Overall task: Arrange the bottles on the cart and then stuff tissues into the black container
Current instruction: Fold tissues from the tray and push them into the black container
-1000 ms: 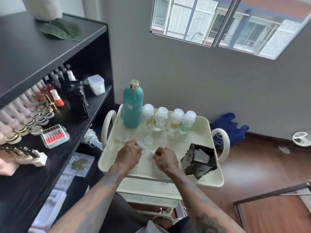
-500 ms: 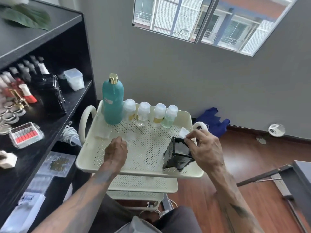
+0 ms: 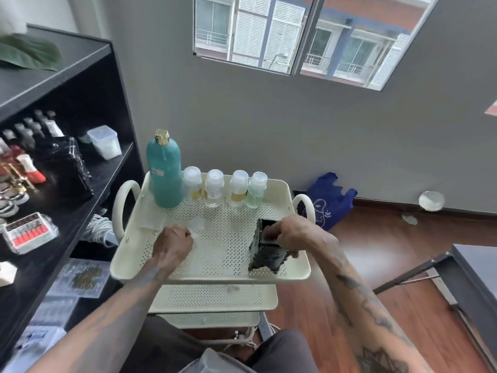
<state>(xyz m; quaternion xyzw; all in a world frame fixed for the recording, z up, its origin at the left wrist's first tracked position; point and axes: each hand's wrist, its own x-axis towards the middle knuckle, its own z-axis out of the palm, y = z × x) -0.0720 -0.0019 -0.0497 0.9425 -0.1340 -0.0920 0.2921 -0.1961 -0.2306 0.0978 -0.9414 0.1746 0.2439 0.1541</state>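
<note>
Our right hand point(image 3: 291, 234) is curled over the mouth of the black container point(image 3: 266, 250) at the cart point(image 3: 215, 277) tray's front right corner; whether it pinches tissue, we cannot tell. Our left hand point(image 3: 173, 244) is closed near loose tissues point(image 3: 197, 224). We should push deep, steadying the tilted container.

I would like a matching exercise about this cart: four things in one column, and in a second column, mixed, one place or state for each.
Things:
1. teal bottle
2. black container
3. left hand
4. blue bag

Places or states:
A. on the floor by the wall
B. tallest, at the left end of the bottle row
C. closed, on the perforated tray
D. under the right hand, at the tray's right side

Pairs: 1-B, 2-D, 3-C, 4-A
</note>
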